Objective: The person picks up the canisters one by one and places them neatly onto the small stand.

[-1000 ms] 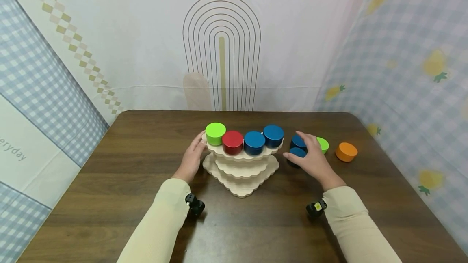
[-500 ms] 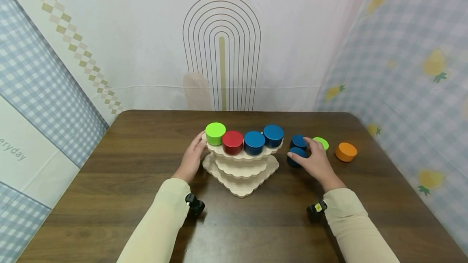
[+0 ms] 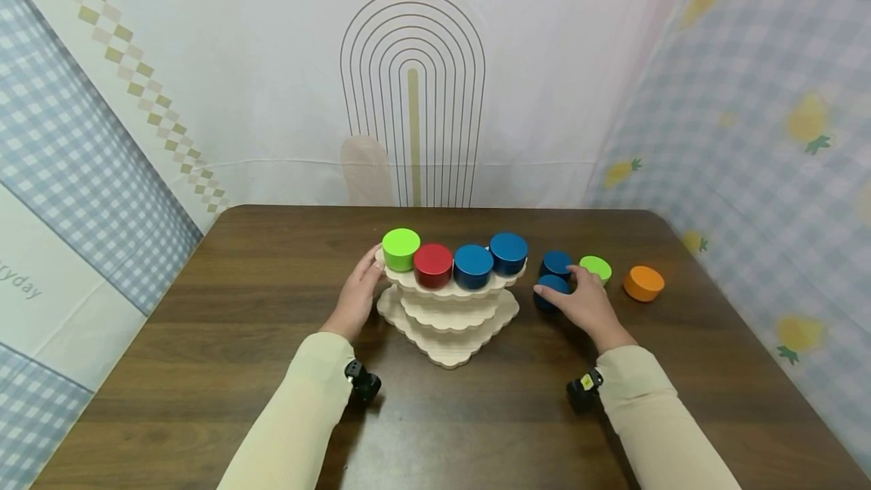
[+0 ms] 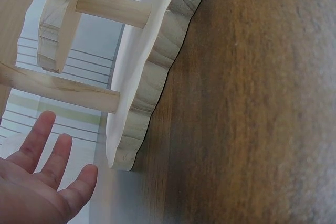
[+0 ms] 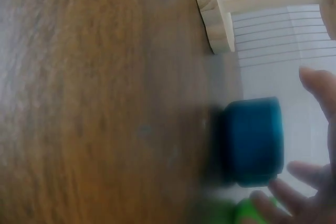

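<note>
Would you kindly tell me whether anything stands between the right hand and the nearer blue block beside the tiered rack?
Nothing visible does: the right hand is directly at the nearer blue block; the farther blue block stands just behind it, not in between.

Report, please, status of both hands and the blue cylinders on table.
Left hand at wooden stand, grip unclear. Right hand open at nearer blue cylinder, thumb apart. Farther blue cylinder close behind.

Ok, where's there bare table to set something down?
Bare table lies left of the left hand and in front of the tiered stand, between the sleeves. It's crowded by the right hand: two blue discs, a green disc and an orange disc.
</note>
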### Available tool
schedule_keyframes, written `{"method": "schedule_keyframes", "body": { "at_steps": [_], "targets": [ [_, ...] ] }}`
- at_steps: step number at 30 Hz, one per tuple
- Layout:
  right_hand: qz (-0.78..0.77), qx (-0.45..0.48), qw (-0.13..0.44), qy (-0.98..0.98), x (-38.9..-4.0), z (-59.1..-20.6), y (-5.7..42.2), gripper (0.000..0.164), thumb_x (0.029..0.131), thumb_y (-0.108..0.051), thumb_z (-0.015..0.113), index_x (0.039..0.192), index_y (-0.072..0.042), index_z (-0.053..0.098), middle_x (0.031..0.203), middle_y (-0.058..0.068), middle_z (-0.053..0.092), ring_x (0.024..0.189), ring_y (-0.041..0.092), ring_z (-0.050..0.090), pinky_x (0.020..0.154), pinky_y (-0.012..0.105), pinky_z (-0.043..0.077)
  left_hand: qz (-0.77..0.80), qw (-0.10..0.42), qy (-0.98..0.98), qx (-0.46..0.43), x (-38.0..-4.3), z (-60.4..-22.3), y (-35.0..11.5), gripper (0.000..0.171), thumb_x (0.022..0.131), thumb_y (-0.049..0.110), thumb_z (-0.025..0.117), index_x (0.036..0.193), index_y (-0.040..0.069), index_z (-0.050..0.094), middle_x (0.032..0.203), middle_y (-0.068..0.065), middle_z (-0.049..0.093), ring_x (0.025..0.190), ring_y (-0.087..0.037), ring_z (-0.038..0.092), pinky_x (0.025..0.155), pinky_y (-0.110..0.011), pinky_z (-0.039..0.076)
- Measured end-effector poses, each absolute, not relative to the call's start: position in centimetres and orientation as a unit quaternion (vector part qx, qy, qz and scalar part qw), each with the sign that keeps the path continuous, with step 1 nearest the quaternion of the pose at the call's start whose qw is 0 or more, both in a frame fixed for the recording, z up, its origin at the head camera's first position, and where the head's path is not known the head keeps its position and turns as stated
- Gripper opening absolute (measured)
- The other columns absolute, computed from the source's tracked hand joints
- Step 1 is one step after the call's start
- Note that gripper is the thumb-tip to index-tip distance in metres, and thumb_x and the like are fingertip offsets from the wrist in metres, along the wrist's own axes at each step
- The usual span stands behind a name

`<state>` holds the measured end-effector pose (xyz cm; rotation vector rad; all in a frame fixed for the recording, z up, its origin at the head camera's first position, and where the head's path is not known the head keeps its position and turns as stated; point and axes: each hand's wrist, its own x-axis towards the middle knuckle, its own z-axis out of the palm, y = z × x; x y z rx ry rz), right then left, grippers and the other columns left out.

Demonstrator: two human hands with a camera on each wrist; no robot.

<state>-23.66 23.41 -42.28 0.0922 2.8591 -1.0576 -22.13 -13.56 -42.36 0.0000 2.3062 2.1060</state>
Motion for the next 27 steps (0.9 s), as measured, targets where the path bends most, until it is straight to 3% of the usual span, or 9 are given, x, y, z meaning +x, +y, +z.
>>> {"method": "schedule_keyframes", "body": {
  "at_steps": [11,27],
  "targets": [
    [-0.357,0.051,0.056,0.931,-23.9,-43.0,23.8,0.092,0.086,-0.059,0.061,0.140,0.008,0.031,0.142,0.035,0.027,0.122,0.044,0.035,0.104,0.060,0.033,0.670,0.009,0.742,0.003,-22.2,-42.3,-13.6,0.048,0.105,0.033,0.035,0.151,0.019,0.031,0.151,-0.010,0.035,0.129,-0.034,0.040,0.108,-0.060,0.026],
    [-0.342,0.039,0.063,0.937,-24.1,-43.7,23.6,0.094,0.083,-0.057,0.065,0.142,0.008,0.031,0.143,0.036,0.028,0.125,0.049,0.034,0.103,0.062,0.033,0.666,-0.004,0.746,0.007,-22.0,-42.1,-13.5,0.048,0.105,0.031,0.035,0.151,0.016,0.033,0.148,-0.014,0.039,0.127,-0.034,0.040,0.108,-0.057,0.028]
  ]
}}
